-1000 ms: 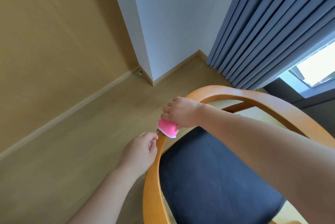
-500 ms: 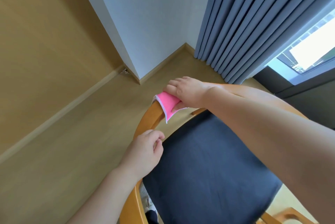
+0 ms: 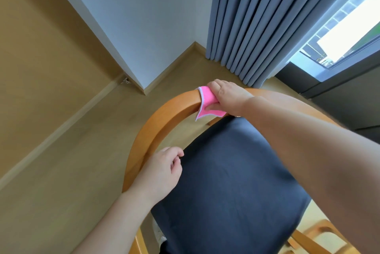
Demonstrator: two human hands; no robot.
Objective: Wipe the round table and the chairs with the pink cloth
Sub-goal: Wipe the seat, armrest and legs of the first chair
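Two hands are busy on one wooden chair (image 3: 156, 122). It has a curved back rail, the color of honey, and a dark blue seat (image 3: 230, 181).

The right hand (image 3: 228, 97) is at the far top of the curved rail. It holds the pink cloth (image 3: 207, 99) against the wood. The fingers lie over the top of the cloth and the thumb tucks under it, so the cloth is grasped around the rail. One corner of the cloth hangs down on the inner side of the rail, above the seat. The cloth has a thin pale edge.

The left hand (image 3: 162, 171) is lower down, on the left part of the same rail, near the edge of the seat. Its fingers are curled in with the thumb tip close to them. It sits right against the rail, but I cannot tell if it is really gripping the wood or only resting there. Nothing else is in it.

Both arms are bare. The right arm reaches across over the seat.

Under the chair is a light wooden floor (image 3: 61, 171). A white wall corner (image 3: 133, 27) stands past the chair, with a wooden strip along the bottom. Long grey-blue curtains (image 3: 257, 17) hang to the right of the wall and reach the floor. A bright window (image 3: 349, 33) shows beside them at the far right. More honey-colored wood pieces show at the bottom right, below the seat.
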